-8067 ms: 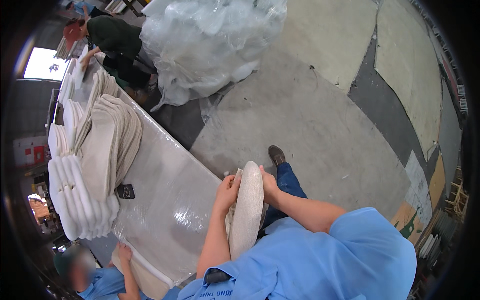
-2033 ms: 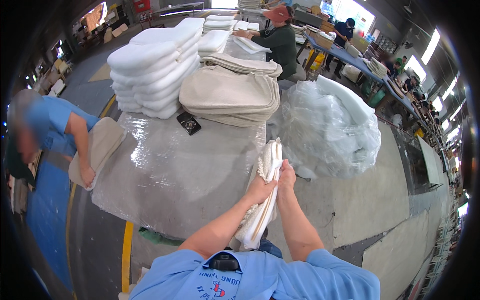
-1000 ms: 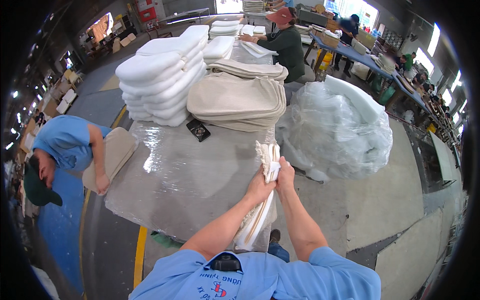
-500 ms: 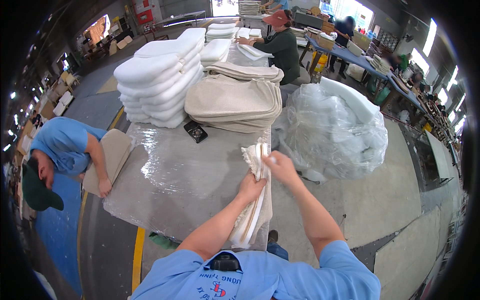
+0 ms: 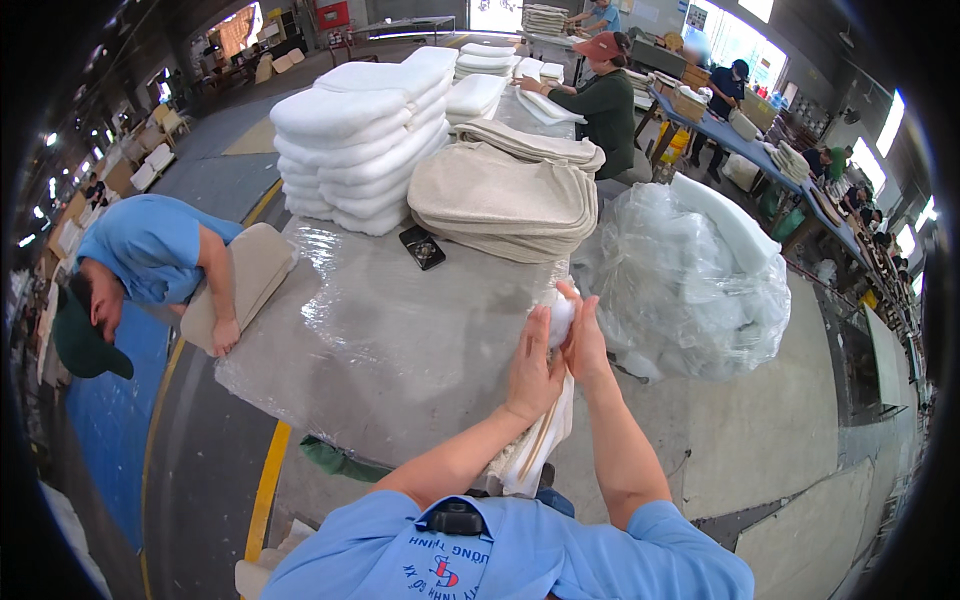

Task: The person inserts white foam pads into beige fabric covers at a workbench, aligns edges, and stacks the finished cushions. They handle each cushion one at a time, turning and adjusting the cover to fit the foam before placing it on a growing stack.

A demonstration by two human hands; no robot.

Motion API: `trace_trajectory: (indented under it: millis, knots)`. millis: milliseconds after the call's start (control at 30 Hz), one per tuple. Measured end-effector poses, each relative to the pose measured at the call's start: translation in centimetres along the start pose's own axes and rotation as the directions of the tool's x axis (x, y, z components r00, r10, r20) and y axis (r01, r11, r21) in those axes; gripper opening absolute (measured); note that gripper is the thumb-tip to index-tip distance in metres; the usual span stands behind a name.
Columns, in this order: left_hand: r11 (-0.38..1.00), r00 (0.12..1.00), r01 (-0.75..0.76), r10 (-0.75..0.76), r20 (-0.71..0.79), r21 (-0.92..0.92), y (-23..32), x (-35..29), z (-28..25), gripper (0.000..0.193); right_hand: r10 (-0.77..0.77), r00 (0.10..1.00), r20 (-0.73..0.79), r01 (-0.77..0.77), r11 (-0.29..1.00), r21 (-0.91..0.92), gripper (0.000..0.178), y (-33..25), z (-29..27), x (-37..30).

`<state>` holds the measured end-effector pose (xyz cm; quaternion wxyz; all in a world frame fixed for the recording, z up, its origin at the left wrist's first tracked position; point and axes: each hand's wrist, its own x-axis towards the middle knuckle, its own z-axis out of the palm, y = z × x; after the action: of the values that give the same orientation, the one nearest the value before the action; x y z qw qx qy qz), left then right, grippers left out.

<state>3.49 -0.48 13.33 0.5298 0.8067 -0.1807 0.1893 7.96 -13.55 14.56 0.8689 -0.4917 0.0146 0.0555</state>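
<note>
Head view: I see L hand (image 5: pixel 536 368) & R hand (image 5: pixel 586 343) cupping white padding (image 5: pixel 561 319) by table (image 5: pixel 385 330), prob. shaping it; next needs even pressure.

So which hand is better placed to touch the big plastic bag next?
Probably the right hand: it's nearer the big plastic bag. The left hand is farther from it, toward the table. Both hands cup white padding, though, so the right would likely have to let go first.
</note>
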Motion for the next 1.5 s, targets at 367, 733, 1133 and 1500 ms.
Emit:
trace_trajectory:
  millis: [367, 733, 1133, 1500]
  knots:
    - [0.927, 0.903, 0.341, -0.369, -0.221, -0.156, -2.6, 1.3, -4.7, 0.024, -0.296, 0.937, 0.188, 0.349, 0.834, -0.427, 0.092, 3.5, 0.7, -1.3]
    - [0.637, -0.087, 0.640, -0.497, -0.863, -0.430, -18.1, -25.0, -31.8, 0.019, -0.329, 0.910, 0.253, 0.403, 0.555, -0.728, 0.063, 3.3, 1.3, -3.4]
    - [0.625, 0.834, 0.468, -0.546, -0.077, 0.625, -26.6, -21.4, -34.2, 0.042, -0.292, 0.951, 0.103, 0.209, 0.360, -0.909, 0.057, 2.5, -0.1, -4.1]
    - [-0.058, 0.096, 0.359, -0.991, -0.098, 0.932, -21.8, -18.7, -33.7, 0.040, -0.408, 0.858, 0.312, 0.414, 0.190, -0.890, 0.019, 0.7, 2.9, -5.4]
